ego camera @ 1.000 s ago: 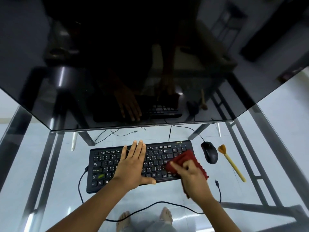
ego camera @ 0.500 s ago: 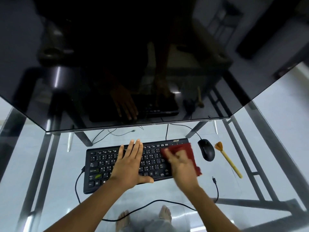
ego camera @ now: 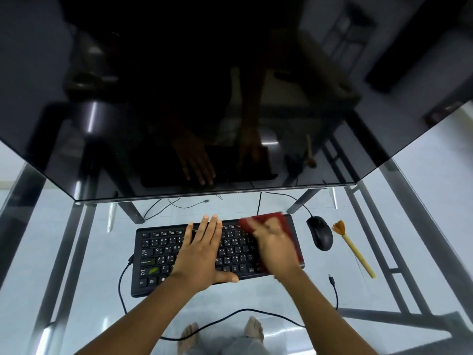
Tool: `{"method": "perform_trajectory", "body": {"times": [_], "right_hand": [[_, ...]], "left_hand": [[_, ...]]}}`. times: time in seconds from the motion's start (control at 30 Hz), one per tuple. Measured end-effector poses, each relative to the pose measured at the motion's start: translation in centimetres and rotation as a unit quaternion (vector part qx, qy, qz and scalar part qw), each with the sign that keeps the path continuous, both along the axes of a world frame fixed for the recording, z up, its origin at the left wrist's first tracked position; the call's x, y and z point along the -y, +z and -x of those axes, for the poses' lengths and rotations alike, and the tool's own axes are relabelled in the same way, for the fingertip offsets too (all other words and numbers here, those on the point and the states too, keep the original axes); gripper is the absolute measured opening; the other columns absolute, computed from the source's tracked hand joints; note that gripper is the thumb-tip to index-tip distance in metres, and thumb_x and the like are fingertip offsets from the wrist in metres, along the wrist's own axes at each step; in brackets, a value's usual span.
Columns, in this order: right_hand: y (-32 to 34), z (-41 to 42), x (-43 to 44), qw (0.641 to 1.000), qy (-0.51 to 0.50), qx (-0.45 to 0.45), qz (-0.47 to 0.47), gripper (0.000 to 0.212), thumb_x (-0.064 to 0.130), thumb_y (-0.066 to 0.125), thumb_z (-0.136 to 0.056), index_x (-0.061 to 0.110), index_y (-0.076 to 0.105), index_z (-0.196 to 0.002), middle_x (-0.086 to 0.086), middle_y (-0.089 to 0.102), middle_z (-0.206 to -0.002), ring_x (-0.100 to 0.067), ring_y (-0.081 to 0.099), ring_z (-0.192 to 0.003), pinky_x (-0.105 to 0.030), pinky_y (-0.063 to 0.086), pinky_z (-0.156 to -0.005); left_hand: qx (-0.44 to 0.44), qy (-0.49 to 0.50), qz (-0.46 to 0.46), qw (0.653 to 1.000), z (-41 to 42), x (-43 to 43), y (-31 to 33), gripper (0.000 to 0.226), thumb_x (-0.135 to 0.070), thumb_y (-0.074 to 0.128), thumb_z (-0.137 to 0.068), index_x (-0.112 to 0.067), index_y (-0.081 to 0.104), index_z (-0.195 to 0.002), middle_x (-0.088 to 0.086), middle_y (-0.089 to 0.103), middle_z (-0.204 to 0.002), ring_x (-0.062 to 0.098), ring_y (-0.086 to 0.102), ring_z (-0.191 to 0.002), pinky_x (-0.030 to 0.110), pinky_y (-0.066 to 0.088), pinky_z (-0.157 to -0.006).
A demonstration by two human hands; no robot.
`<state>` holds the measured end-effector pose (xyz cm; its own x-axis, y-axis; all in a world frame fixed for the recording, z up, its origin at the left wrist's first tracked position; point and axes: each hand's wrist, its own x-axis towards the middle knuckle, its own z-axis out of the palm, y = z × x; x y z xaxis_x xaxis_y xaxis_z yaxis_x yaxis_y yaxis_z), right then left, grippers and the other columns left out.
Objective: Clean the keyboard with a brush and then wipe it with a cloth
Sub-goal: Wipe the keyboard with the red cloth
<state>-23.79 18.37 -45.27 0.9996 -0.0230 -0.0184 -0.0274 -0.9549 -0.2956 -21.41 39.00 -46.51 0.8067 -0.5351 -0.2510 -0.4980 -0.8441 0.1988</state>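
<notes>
A black keyboard lies on the glass table in front of the monitor. My left hand rests flat on its middle keys with straight fingers. My right hand, blurred by motion, presses a red cloth onto the keyboard's right end, up near the far right corner. The cloth covers the rightmost keys. A brush with a yellow handle and orange bristles lies on the glass to the right of the mouse, untouched.
A large dark monitor looms over the far half of the table. A black mouse sits between keyboard and brush. Cables run over the glass near the front. The metal table frame and my bare feet show through the glass.
My right hand has slid the red cloth from the keyboard's near right corner toward its far right edge. The left hand has stayed flat on the keys.
</notes>
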Motion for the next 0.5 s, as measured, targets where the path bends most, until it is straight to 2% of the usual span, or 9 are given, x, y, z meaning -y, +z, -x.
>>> {"method": "perform_trajectory", "body": {"times": [0.07, 0.1, 0.13, 0.17, 0.23, 0.27, 0.33, 0.43, 0.5], "right_hand": [[0.3, -0.4, 2.4, 0.993, -0.101, 0.016, 0.052, 0.034, 0.031, 0.047, -0.097, 0.043, 0.057, -0.127, 0.004, 0.05, -0.112, -0.023, 0.066, -0.088, -0.034, 0.055, -0.086], [0.3, -0.4, 2.4, 0.991, -0.127, 0.02, 0.046, 0.027, 0.043, 0.05, -0.094, 0.042, 0.062, -0.119, 0.008, 0.056, -0.111, -0.019, 0.064, -0.094, -0.03, 0.053, -0.087], [0.3, -0.5, 1.7, 0.991, -0.126, 0.034, 0.016, 0.028, 0.053, 0.05, -0.092, 0.042, 0.063, -0.114, 0.011, 0.057, -0.111, -0.016, 0.061, -0.099, -0.027, 0.051, -0.086], [0.1, -0.3, 0.4, 0.996, -0.075, 0.038, -0.004, 0.029, 0.052, 0.046, -0.093, 0.044, 0.061, -0.117, 0.011, 0.056, -0.113, -0.016, 0.058, -0.101, -0.025, 0.049, -0.085], [0.0, 0.5, -2.2, 0.999, 0.027, -0.01, -0.027, 0.039, 0.03, 0.043, -0.098, 0.04, 0.053, -0.133, 0.0, 0.049, -0.118, -0.023, 0.058, -0.099, -0.026, 0.049, -0.084], [0.2, 0.6, -2.3, 0.998, 0.042, -0.017, -0.033, 0.044, 0.022, 0.045, -0.097, 0.038, 0.049, -0.138, -0.003, 0.048, -0.118, -0.027, 0.061, -0.095, -0.03, 0.052, -0.084], [0.6, 0.3, -0.2, 0.999, -0.017, -0.031, -0.021, 0.049, 0.014, 0.047, -0.096, 0.039, 0.05, -0.138, -0.004, 0.045, -0.117, -0.029, 0.065, -0.088, -0.034, 0.055, -0.087], [0.6, 0.2, 4.6, 0.988, -0.151, -0.02, -0.005, 0.053, 0.006, 0.048, -0.095, 0.041, 0.056, -0.133, -0.005, 0.047, -0.126, -0.024, 0.066, -0.092, -0.029, 0.051, -0.097], [0.2, 0.5, 4.7, 0.989, -0.148, -0.011, -0.015, 0.052, 0.003, 0.053, -0.093, 0.035, 0.056, -0.134, -0.008, 0.049, -0.125, -0.025, 0.066, -0.093, -0.029, 0.052, -0.096]], "left_hand": [[0.003, 0.001, -0.002, 1.0, 0.1, 0.0, 0.1, 0.132, -0.098, 0.027, -0.059, -0.011, -0.026, -0.144, 0.005, -0.027, -0.155, 0.024, -0.029, -0.141, 0.051, -0.011, -0.117], [0.004, -0.001, -0.001, 1.0, 0.1, 0.0, 0.1, 0.131, -0.098, 0.027, -0.059, -0.011, -0.026, -0.144, 0.005, -0.027, -0.155, 0.024, -0.029, -0.141, 0.051, -0.012, -0.116], [0.003, -0.002, 0.0, 1.0, 0.1, 0.0, 0.1, 0.131, -0.097, 0.027, -0.059, -0.012, -0.026, -0.144, 0.005, -0.027, -0.156, 0.024, -0.028, -0.142, 0.051, -0.012, -0.116], [0.001, 0.0, 0.001, 1.0, 0.0, 0.0, 0.0, 0.131, -0.097, 0.028, -0.059, -0.012, -0.025, -0.144, 0.005, -0.025, -0.156, 0.024, -0.028, -0.142, 0.051, -0.012, -0.116], [0.006, 0.007, 0.006, 1.0, 0.0, 0.1, -0.1, 0.132, -0.097, 0.03, -0.058, -0.011, -0.021, -0.145, 0.006, -0.02, -0.158, 0.024, -0.025, -0.143, 0.051, -0.011, -0.116], [0.006, 0.007, 0.006, 1.0, 0.0, 0.1, -0.1, 0.133, -0.097, 0.031, -0.058, -0.011, -0.02, -0.145, 0.006, -0.019, -0.158, 0.025, -0.024, -0.143, 0.051, -0.011, -0.116], [-0.001, 0.007, -0.004, 1.0, 0.0, 0.1, 0.1, 0.133, -0.097, 0.031, -0.059, -0.011, -0.024, -0.144, 0.006, -0.023, -0.157, 0.024, -0.025, -0.143, 0.051, -0.012, -0.116], [-0.006, 0.01, -0.012, 1.0, 0.0, 0.3, 0.3, 0.133, -0.096, 0.03, -0.059, -0.012, -0.027, -0.143, 0.005, -0.026, -0.156, 0.024, -0.027, -0.143, 0.051, -0.012, -0.116], [-0.01, 0.011, -0.01, 1.0, 0.0, 0.4, 0.3, 0.134, -0.096, 0.031, -0.058, -0.012, -0.024, -0.146, 0.004, -0.027, -0.156, 0.024, -0.027, -0.142, 0.051, -0.012, -0.116]]}}
